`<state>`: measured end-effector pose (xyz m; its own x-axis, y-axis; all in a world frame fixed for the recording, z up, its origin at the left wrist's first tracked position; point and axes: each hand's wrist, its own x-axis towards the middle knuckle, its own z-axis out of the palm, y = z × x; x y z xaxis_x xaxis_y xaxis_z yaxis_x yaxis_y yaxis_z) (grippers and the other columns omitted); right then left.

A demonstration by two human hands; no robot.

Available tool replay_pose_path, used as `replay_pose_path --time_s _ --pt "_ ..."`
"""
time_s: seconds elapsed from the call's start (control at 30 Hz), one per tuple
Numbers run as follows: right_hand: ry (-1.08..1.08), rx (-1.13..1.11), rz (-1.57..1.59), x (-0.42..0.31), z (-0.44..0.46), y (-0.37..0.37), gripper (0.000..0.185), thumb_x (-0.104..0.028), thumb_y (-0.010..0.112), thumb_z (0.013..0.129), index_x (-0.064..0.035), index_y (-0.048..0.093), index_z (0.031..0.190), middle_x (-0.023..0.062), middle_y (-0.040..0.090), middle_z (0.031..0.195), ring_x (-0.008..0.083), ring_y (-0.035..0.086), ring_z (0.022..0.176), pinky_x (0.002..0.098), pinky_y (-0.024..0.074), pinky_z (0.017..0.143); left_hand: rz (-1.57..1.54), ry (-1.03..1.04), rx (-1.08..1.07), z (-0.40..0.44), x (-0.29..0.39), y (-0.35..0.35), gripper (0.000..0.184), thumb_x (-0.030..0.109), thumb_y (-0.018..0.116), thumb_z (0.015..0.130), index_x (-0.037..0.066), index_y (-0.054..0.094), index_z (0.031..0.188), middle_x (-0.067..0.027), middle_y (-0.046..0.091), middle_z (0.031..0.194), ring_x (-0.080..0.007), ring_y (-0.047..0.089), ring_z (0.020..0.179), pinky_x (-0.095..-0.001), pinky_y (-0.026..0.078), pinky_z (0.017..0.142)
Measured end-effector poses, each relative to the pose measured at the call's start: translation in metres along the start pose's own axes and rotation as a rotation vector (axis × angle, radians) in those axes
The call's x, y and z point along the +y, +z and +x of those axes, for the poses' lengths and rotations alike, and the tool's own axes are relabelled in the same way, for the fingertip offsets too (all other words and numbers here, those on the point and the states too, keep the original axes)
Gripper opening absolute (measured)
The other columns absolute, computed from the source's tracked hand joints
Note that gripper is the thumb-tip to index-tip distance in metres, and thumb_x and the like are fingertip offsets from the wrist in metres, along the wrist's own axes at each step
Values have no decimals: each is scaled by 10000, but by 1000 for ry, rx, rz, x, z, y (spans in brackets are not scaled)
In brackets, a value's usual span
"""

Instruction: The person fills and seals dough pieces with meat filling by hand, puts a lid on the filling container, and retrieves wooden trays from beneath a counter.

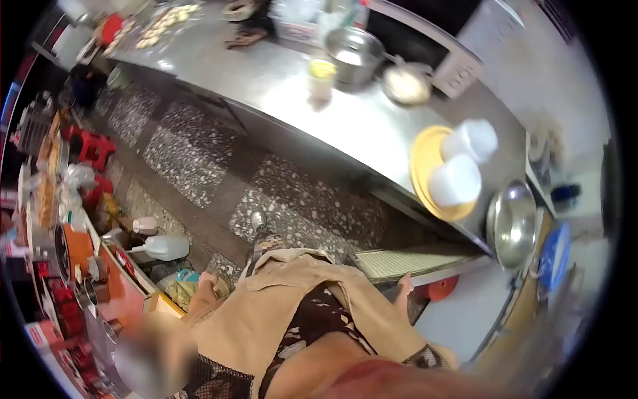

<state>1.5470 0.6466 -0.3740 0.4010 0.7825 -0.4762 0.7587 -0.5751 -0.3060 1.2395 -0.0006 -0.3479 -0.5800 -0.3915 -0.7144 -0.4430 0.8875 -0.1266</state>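
Note:
My left hand (208, 279) hangs low beside my tan apron (266, 292), fingers loose and nothing seen in it. It is nearest to a bag of yellowish goods (183, 291) by the orange-topped counter; I cannot tell whether they touch. On the other side, my right hand (403, 287) hangs loosely too, small and blurred, with nothing visible in it. Close in front of it is a pale ridged panel (412, 263), and a red round thing (442, 288) lies just to its right.
A steel counter (279, 93) runs ahead, bearing a steel pot (354, 54), a jar with a yellow lid (321, 78) and white containers (456, 179) on a yellow tray (425, 156). A steel bowl (512, 224) stands right. Red stools (93, 147) and a white jug (167, 248) line the left.

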Motion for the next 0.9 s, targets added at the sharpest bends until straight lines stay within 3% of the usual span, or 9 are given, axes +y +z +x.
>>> replay_pose_path --time_s 0.23,0.3,0.33,0.37,0.5,0.63,0.7,0.83,0.9 --pt "9 287 155 -205 -211 192 602 -456 573 780 70 532 1071 312 545 1063 410 550 996 489 466 838 -44 472 -38 98 10 -109 422 393 513 792 59 646 1013 -194 601 1060 -347 557 1019 -406 445 876" --pt "-383 -187 35 -254 -280 268 512 -403 569 785 36 561 1047 247 589 989 358 579 942 469 479 792 -129 577 -55 130 50 -181 409 363 543 793 44 617 1038 -199 612 1022 -356 566 992 -425 456 841" --pt "-649 -569 211 -269 -287 337 358 -304 627 794 -45 563 1033 42 561 699 164 514 515 278 430 427 -246 694 147 120 75 -228 369 335 558 798 19 607 982 -194 623 977 -364 577 948 -433 465 792" --pt "-581 -830 268 -304 -411 306 298 -273 619 824 -76 565 1041 8 520 704 95 450 514 227 379 426 -300 691 80 126 99 -279 356 327 575 800 9 592 959 -192 625 946 -351 589 919 -410 472 769" --pt "-1074 -1234 277 -383 -660 314 300 -296 510 917 -59 566 1091 -3 592 865 74 534 717 225 441 607 -977 1156 358 91 171 -455 332 251 534 890 33 538 1141 -118 598 1092 -222 577 1003 -327 441 870" --pt "-1228 -1255 582 -417 -824 342 479 -407 335 961 -79 424 1299 84 453 1298 182 407 1205 326 329 970 -1550 1041 756 132 231 -514 523 331 396 950 47 286 1375 -130 307 1405 -246 291 1301 -338 223 1071" --pt "-1201 -1476 538 -429 -881 377 525 -412 271 968 -83 310 1375 88 342 1391 195 274 1303 334 200 1058 -1474 1255 226 156 271 -504 606 414 272 966 62 106 1431 -115 107 1482 -246 118 1366 -341 120 1104" --pt "-1113 -1749 410 -484 -961 470 580 -468 267 959 -90 260 1399 137 299 1409 219 255 1312 341 161 1082 -1201 1265 267 265 251 -585 566 367 354 951 54 224 1404 -159 240 1437 -273 229 1334 -396 176 1085" --pt "-956 -1737 289 -524 -1025 498 603 -506 321 936 -98 303 1378 149 344 1379 200 314 1270 352 211 1051 -466 881 661 314 214 -631 542 315 493 881 40 358 1329 -176 365 1352 -293 362 1249 -464 243 1033"
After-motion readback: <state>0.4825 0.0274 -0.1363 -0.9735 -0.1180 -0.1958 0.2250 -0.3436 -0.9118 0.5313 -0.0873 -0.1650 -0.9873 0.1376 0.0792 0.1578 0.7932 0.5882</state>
